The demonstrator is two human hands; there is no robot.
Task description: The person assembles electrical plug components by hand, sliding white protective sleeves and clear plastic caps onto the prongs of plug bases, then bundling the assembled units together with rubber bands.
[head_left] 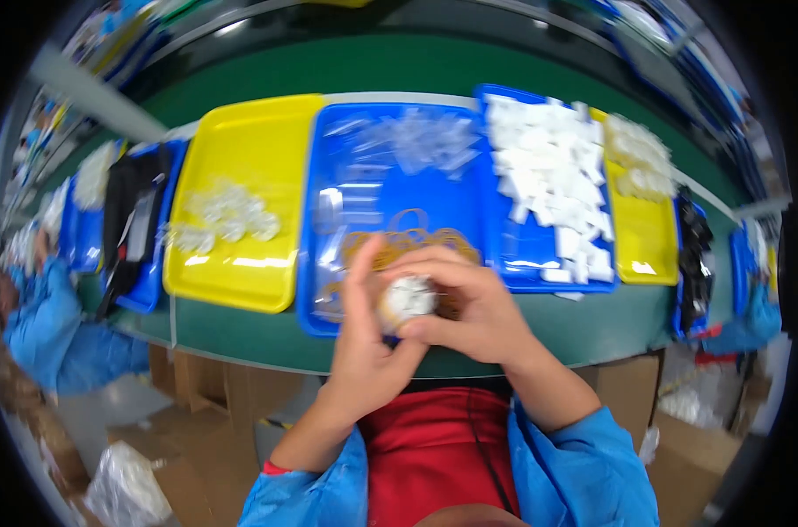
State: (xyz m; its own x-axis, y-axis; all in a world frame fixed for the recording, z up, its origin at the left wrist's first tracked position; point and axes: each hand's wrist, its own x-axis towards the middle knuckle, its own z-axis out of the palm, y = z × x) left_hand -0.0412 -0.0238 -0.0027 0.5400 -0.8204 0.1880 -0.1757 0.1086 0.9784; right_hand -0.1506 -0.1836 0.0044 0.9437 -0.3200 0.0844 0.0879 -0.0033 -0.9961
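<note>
Both my hands are raised over the near edge of the middle blue tray (309,263), closed around a small bundle with a crumpled-looking white top (409,297). My left hand (368,338) wraps its left side, fingers pointing up and away. My right hand (469,303) grips the right side, with the thumb pressed at its near edge and the fingers curled over the far side. The bundle's lower part is hidden in my palms, and blur hides its detail. Just beyond my hands lies a heap of tan rubber bands (452,239).
Clear plastic pieces (430,140) fill the middle tray's far end. A yellow tray (250,132) at left holds clear round parts (232,215). At right, a blue tray holds white blocks (548,158), beside a yellow tray (647,237). A person in blue (56,325) sits at far left.
</note>
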